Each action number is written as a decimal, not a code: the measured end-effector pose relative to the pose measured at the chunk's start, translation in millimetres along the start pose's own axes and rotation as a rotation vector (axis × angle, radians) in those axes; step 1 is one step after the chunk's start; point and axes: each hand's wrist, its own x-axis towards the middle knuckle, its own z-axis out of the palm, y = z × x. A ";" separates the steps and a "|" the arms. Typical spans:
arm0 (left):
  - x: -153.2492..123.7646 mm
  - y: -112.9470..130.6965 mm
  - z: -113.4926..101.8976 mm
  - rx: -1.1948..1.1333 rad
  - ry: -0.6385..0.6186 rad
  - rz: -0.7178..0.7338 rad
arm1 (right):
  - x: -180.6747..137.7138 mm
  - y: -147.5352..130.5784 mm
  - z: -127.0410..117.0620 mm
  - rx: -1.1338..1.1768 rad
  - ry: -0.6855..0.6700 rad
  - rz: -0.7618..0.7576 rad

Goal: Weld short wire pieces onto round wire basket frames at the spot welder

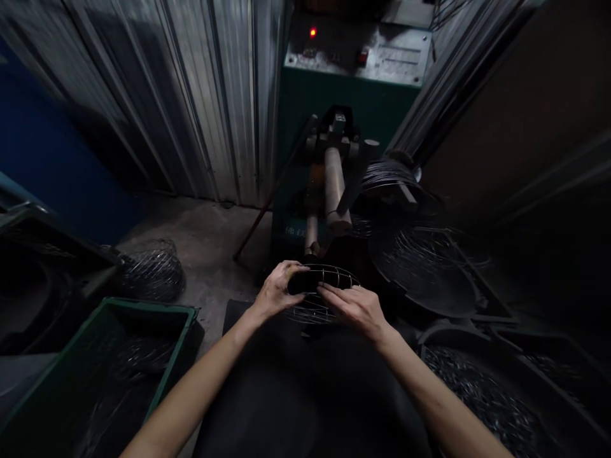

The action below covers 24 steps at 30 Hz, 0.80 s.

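A round wire basket [312, 312] of thin metal rings and short cross wires is held up between my two hands, just in front of the machine's arms. My left hand [281, 289] grips its left side, thumb and fingers closing on the rim. On the right side, my right hand [356, 305] has its fingers bent over the wires, the fingertips near the middle of the ring. Right behind the basket stand the machine's upper cylinder arm [334, 184] and its thinner lower arm [312, 235]. Some of the basket's lower part is lost in shadow.
A green machine body [386, 102] with a red light [312, 32] stands ahead. At left are a green crate [143, 307] with metal pieces and a wire heap [155, 270]. At right are a wire coil [389, 175], a dark pan [424, 273] and a tub of small metal parts [477, 388].
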 end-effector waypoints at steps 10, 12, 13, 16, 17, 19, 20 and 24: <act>10.7 -19.3 5.2 0.046 0.017 0.032 | 3.5 5.6 18.8 -0.122 0.051 -0.052; 10.6 -21.8 4.5 0.055 0.010 0.037 | 3.6 5.6 21.3 -0.123 0.068 -0.063; 10.1 -22.2 3.9 0.059 0.009 0.043 | 3.4 5.1 21.8 -0.121 0.074 -0.068; 8.3 -20.9 1.4 0.058 0.010 0.061 | 2.5 3.4 20.3 -0.111 0.083 -0.065; 8.3 -20.3 0.7 0.052 0.012 0.067 | 2.7 3.3 19.5 -0.108 0.087 -0.065; 10.4 -19.8 -0.1 0.040 0.018 0.070 | 4.1 4.5 18.7 -0.105 0.096 -0.067; 12.2 -20.2 -0.2 0.037 0.021 0.068 | 5.3 5.9 19.1 -0.106 0.102 -0.067; 21.1 -24.6 1.0 0.039 0.020 0.052 | 9.4 12.8 23.7 -0.131 0.113 -0.058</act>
